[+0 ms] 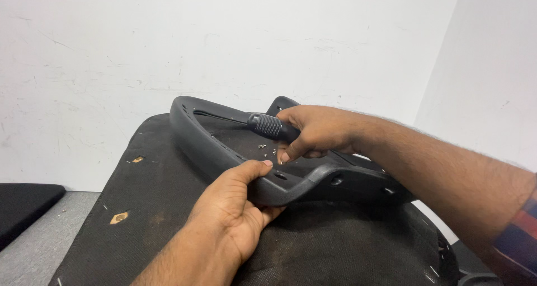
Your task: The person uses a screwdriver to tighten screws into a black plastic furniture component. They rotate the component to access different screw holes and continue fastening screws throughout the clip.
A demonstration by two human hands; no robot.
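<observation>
Head view: the left hand (232,210) is clamping the black armrest frame (224,146) steady while the right hand (313,132) is gripping a screwdriver (267,125); keeping the shaft square should prevent slipping.

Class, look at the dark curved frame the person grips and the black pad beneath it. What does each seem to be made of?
The curved frame looks like moulded plastic, matt dark grey: smooth rounded edges and moulded holes. The pad under it seems covered in thin black fabric, dull and fibrous, with small tears showing lighter material, perhaps wood.
</observation>
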